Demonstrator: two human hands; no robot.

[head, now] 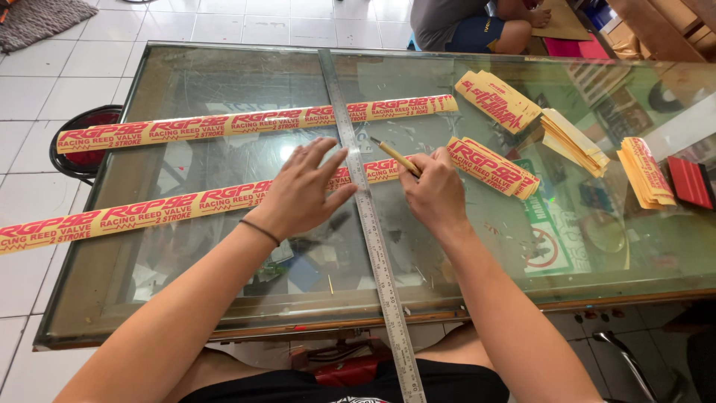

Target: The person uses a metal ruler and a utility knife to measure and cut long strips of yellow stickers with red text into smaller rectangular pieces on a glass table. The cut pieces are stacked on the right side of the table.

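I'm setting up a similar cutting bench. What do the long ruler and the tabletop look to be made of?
The ruler looks like brushed steel or aluminium: grey, matte sheen, fine graduations along its edge. The tabletop looks like clear glass, glossy: it mirrors the room and shows items beneath. The left hand presses the ruler; the right hand holds a yellow-handled knife.

A rectangular glass-topped table with a metal rim [224,317] fills the frame centre. On it lie a long steel ruler [371,224] running top to bottom, two long yellow sticker strips with red print [246,123] [134,216] at left, and stacks of cut yellow stickers [496,97] [645,172] at upper right.
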